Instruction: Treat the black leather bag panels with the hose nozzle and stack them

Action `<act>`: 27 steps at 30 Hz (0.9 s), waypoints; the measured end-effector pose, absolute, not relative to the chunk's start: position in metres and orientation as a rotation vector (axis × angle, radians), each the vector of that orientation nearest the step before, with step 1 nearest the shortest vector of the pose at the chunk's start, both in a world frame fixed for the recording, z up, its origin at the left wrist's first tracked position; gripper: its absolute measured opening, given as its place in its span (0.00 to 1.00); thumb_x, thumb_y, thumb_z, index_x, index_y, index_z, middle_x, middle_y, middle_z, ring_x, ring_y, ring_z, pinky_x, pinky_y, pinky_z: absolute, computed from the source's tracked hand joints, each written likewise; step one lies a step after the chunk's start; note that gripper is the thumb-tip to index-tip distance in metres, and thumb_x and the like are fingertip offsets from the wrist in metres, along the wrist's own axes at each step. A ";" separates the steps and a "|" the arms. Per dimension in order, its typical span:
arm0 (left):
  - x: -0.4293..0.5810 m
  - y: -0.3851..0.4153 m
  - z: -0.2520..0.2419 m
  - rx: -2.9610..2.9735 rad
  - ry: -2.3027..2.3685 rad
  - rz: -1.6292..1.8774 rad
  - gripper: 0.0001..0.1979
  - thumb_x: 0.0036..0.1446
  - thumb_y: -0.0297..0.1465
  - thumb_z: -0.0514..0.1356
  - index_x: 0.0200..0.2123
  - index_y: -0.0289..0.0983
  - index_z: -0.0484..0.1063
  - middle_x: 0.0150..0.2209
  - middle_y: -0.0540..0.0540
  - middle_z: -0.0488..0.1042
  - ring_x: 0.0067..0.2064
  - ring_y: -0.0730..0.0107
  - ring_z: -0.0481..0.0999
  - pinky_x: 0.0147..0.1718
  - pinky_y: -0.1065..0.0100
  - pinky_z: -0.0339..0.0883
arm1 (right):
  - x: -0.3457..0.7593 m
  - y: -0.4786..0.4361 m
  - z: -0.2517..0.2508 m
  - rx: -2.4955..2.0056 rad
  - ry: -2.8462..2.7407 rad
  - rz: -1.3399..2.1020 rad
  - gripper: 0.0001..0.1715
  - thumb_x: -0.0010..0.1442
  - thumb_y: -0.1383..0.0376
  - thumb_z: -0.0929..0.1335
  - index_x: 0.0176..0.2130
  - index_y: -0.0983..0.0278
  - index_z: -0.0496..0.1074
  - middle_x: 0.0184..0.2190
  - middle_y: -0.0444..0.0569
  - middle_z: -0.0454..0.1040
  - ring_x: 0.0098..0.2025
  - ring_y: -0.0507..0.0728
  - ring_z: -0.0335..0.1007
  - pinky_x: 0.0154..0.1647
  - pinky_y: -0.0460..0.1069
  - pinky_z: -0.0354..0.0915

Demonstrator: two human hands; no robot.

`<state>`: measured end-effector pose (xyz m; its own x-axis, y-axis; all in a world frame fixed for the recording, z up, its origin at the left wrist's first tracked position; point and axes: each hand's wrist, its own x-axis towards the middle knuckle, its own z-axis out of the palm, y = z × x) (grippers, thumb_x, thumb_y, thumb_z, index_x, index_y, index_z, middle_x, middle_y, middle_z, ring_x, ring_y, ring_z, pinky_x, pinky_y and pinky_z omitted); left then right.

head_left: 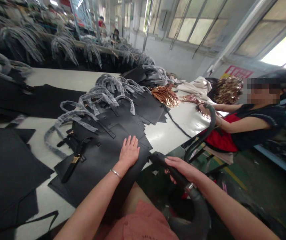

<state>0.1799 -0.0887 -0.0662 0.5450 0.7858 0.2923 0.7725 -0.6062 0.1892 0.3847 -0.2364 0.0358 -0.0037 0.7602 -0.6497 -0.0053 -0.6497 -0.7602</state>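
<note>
On the white desk (65,81), which runs from the near left edge away toward the windows, black leather pieces cover most of the surface. Largest: flat black sheets (5,166) at the near left, overlapping one another. Next: a fanned stack of black bag panels (123,116) running up the middle of the desk, each with a handle wrapped in clear plastic (93,100) arching over it.

Nearest panel of the stack: black bag panel (95,163), lying flat, near edge overhanging the desk edge slightly. A black strap with a gold buckle (75,159) crosses its left part.

Across the corner to the right: a co-worker (247,123) seated, both arms out on the desk, beside a heap of copper-coloured metal fittings (165,96). A second, darker heap sits behind.

Off the desk edge, right of centre: a thick black hose (197,206) curving up from below to a black nozzle end (157,157) that lies just beside the panel's right corner. A like hose stands by the co-worker.

Left hand (129,151): open, palm down, fingers together and flat on the upper right part of the nearest panel; a thin silver bracelet (115,173) on the wrist.

Right hand (182,168): closed around the hose just behind the nozzle, fingers wrapped over the top.

Far background: racks of more wrapped handles, blurred.
</note>
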 end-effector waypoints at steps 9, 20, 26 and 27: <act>0.178 -0.089 -0.066 2.726 1.364 0.536 0.23 0.65 0.38 0.47 0.60 0.40 0.64 0.64 0.43 0.60 0.65 0.51 0.53 0.63 0.50 0.44 | 0.391 -0.204 0.037 -1.731 -0.754 1.373 0.13 0.63 0.56 0.64 0.40 0.63 0.64 0.24 0.43 0.72 0.15 0.50 0.68 0.12 0.44 0.66; 0.176 -0.087 -0.067 2.774 1.158 0.555 0.19 0.65 0.30 0.46 0.56 0.41 0.67 0.61 0.43 0.65 0.63 0.52 0.57 0.60 0.42 0.45 | 0.380 -0.203 0.028 -1.719 -0.755 1.398 0.14 0.63 0.56 0.65 0.40 0.64 0.65 0.23 0.42 0.71 0.14 0.50 0.67 0.11 0.44 0.65; 0.202 -0.084 -0.056 2.820 0.898 0.504 0.12 0.64 0.26 0.50 0.45 0.38 0.72 0.47 0.43 0.73 0.49 0.64 0.69 0.49 0.62 0.63 | 0.398 -0.207 0.029 -1.659 -0.703 1.313 0.13 0.62 0.56 0.65 0.42 0.63 0.65 0.24 0.43 0.72 0.16 0.51 0.68 0.13 0.44 0.67; 0.209 -0.082 -0.053 2.835 0.848 0.481 0.11 0.64 0.27 0.51 0.43 0.38 0.72 0.44 0.44 0.74 0.46 0.64 0.69 0.45 0.65 0.64 | 0.400 -0.212 0.028 -1.648 -0.687 1.327 0.14 0.62 0.56 0.65 0.43 0.63 0.65 0.24 0.44 0.72 0.16 0.51 0.69 0.13 0.44 0.67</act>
